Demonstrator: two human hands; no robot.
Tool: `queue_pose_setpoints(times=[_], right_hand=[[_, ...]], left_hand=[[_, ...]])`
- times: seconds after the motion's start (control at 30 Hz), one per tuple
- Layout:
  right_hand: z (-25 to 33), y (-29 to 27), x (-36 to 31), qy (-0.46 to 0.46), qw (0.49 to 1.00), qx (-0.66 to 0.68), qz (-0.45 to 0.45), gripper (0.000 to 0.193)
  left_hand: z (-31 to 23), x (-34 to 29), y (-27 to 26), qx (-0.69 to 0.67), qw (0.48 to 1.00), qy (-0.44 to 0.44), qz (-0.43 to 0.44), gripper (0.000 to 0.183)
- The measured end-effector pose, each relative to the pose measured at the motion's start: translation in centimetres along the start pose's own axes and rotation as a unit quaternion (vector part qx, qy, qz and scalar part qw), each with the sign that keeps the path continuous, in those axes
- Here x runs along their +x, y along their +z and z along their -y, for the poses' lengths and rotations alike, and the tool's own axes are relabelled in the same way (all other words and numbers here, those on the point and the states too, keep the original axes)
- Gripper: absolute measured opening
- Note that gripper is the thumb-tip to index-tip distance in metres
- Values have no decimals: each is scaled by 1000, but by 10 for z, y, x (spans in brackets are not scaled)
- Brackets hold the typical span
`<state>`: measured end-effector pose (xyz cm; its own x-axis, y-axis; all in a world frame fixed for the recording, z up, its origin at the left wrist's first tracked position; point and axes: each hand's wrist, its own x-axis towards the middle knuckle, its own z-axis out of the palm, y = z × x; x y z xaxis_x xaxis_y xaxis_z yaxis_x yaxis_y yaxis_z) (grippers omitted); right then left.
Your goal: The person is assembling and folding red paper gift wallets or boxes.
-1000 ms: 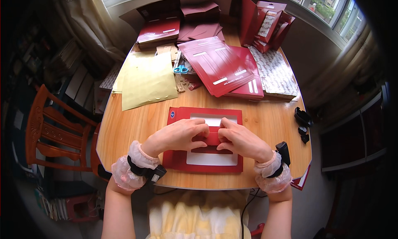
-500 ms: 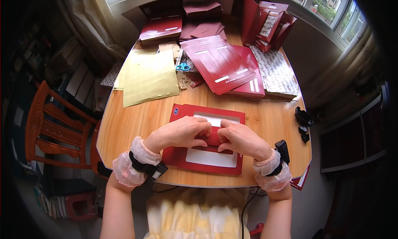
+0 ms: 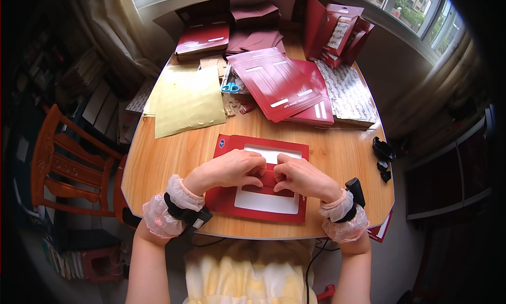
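A flat red card sleeve (image 3: pixel 224 199) with two white windows lies near the front edge of the wooden table. Across its middle, between my hands, is a smaller red paper piece (image 3: pixel 269 178). My left hand (image 3: pixel 232 169) has its fingers curled and its thumb pressed at the left end of this piece. At the right end, my right hand (image 3: pixel 303 176) is closed the same way, fingertips facing the left ones. Both hands rest over the sleeve, partly covering its upper window.
Behind the sleeve lie gold sheets (image 3: pixel 187 104), blue-handled scissors (image 3: pixel 230 87) and a stack of red printed cards (image 3: pixel 274 85). Patterned sheets (image 3: pixel 348 96) and a standing red folder (image 3: pixel 321 30) are at far right. Small black items (image 3: pixel 383 148) sit by the right edge.
Both hands stay almost still on the red paper piece. The whole view has shifted very slightly.
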<state>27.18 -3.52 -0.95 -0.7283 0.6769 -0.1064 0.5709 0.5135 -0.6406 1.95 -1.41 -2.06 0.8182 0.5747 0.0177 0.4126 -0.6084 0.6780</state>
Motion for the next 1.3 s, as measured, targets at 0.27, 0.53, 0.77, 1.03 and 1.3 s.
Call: queue_pose_setpoints(times=[0.27,0.53,0.77,1.03,1.3], right_hand=[[-1,24,16,-81,995,11,-49,18],[14,-1,0,28,997,-74,-13,12],[18,-14,-8,149,984,-94,14,12],[8,-17,-4,137,989,-36,49,12],[13,31,37,15,998,31,-44,11]], left_hand=[[5,-1,-1,15,998,51,-29,24],[10,-5,-5,5,999,27,-22,23],[14,-6,-17,-63,998,-9,13,29],[16,-7,-20,-48,999,-9,17,36],[16,-4,-17,-62,998,-34,6,62]])
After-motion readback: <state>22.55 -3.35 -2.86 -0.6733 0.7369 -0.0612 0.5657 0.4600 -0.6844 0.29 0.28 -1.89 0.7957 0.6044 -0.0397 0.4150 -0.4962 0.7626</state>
